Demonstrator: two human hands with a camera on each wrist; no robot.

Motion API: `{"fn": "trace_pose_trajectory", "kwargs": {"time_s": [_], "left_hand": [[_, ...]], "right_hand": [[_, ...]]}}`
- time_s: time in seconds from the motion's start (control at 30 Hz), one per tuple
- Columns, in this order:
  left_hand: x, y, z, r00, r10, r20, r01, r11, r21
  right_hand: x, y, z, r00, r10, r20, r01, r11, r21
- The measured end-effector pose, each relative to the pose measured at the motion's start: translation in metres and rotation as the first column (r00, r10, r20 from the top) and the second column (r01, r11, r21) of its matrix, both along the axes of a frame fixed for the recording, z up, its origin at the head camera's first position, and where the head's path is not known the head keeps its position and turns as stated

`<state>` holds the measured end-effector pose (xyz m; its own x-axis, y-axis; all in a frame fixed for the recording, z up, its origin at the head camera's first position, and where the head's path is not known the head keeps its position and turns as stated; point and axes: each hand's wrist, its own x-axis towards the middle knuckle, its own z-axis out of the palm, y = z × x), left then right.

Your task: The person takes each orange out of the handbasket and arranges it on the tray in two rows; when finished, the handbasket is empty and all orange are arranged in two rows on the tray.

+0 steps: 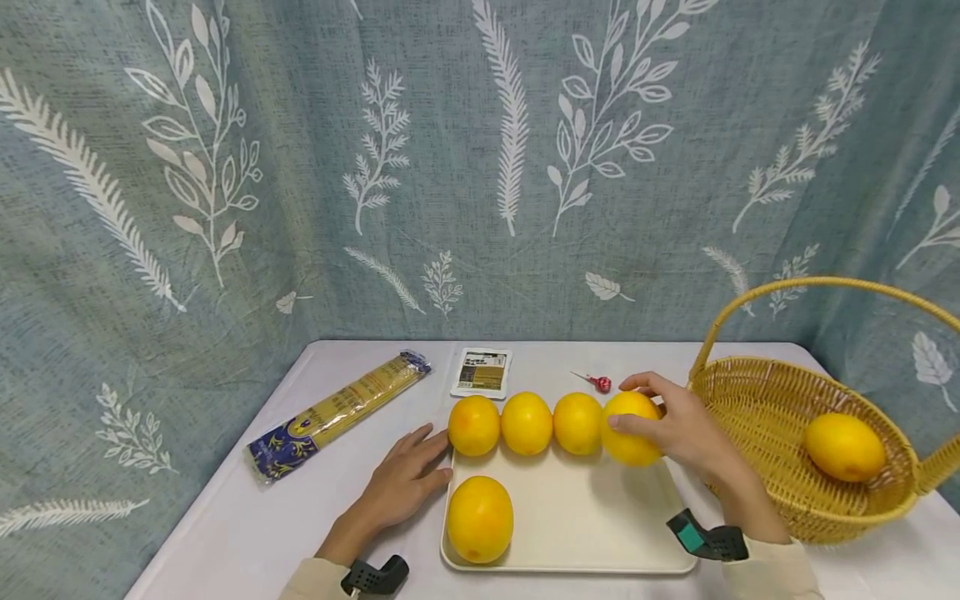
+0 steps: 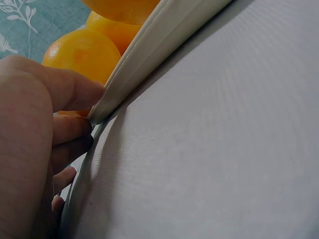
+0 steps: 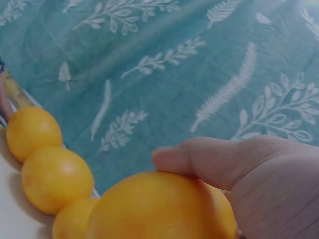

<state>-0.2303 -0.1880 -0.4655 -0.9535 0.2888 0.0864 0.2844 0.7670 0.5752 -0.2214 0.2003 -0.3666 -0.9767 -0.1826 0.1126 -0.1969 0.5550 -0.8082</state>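
My right hand (image 1: pixel 686 425) grips an orange (image 1: pixel 630 442) at the right end of a row of oranges. That row runs along the far edge of a cream tray (image 1: pixel 585 533); the gripped orange overlaps the tray's far right corner. In the right wrist view the thumb lies over the top of the orange (image 3: pixel 164 209). My left hand (image 1: pixel 405 479) rests at the tray's left edge, fingers extended, its fingertips beside the leftmost orange (image 1: pixel 474 426). The left wrist view shows these fingers (image 2: pixel 75 94) against the tray's rim (image 2: pixel 129 69). Another orange (image 1: pixel 480 519) sits in the near left corner.
A wicker basket (image 1: pixel 750 400) with a tall handle stands at the right, an orange (image 1: pixel 844 447) inside. A long noodle-like packet (image 1: pixel 337 414) lies at the left. Behind the tray are a small flat packet (image 1: pixel 482 372) and a red-wrapped lollipop (image 1: pixel 601 383). A patterned curtain (image 1: pixel 465 167) hangs behind.
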Motion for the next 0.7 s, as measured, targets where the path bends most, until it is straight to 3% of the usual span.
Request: {"fn": "trace_pose_trajectory", "kwargs": {"time_s": [0.33,0.7], "left_hand": [[0.0,0.0,0.001,1.0,0.003,0.005,-0.003,1.0,0.006],[-0.002,0.001,-0.002,1.0,0.019,0.02,-0.019,1.0,-0.011]], "right_hand": [[-0.002,-0.014,-0.006,0.989,0.103,0.102,-0.101,0.995,-0.023],[0.001,-0.03,-0.012,0.963,0.2,0.179,-0.208,0.978,0.03]]}}
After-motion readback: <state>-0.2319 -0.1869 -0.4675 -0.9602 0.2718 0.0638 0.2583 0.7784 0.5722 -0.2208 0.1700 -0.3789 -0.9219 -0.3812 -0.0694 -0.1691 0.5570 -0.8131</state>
